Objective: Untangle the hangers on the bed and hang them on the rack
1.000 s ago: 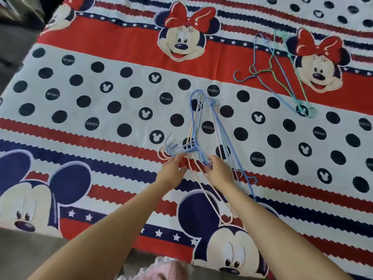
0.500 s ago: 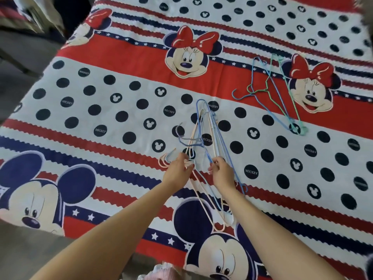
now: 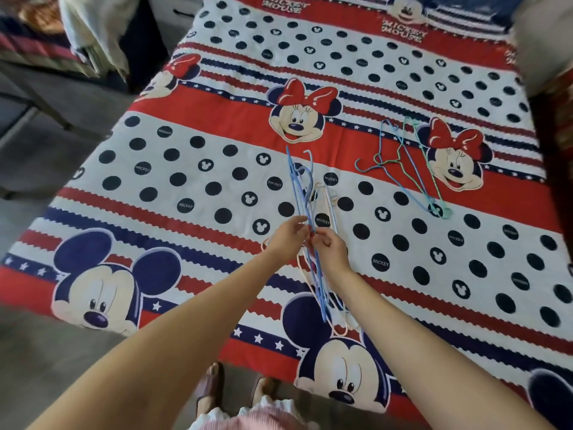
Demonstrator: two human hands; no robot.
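Both hands meet over the middle of the bed (image 3: 192, 169), whose cover is printed with red and navy stripes, black dots and cartoon mouse faces. The left hand (image 3: 286, 235) and the right hand (image 3: 330, 248) sit just beside each other, fingertips nearly touching, and each has its fingers curled round the thin wires of a tangled bundle of hangers (image 3: 305, 193). The bundle is mostly blue hangers (with a few pale pink or cream ones mixed in), and it stands tilted up from the cover: the blue hooks and shoulders rise beyond the hands toward the head of the bed, while the lower ends trail back toward the person between the two forearms. A pale hanger (image 3: 327, 200) of the same bundle lies flat on the white dotted band just right of the blue wires. Which wire each hand holds cannot be told, since the strands overlap.

A second cluster of hangers (image 3: 403, 162), blue and light green, lies flat on the cover well apart to the right, partly over a bow-wearing mouse face.

At the bottom edge show a pink striped garment hem (image 3: 248, 418) and a foot in a brown sandal (image 3: 210, 386) on the grey floor (image 3: 46, 352). Pale fabric (image 3: 93, 29) hangs at the upper left beside the bed.
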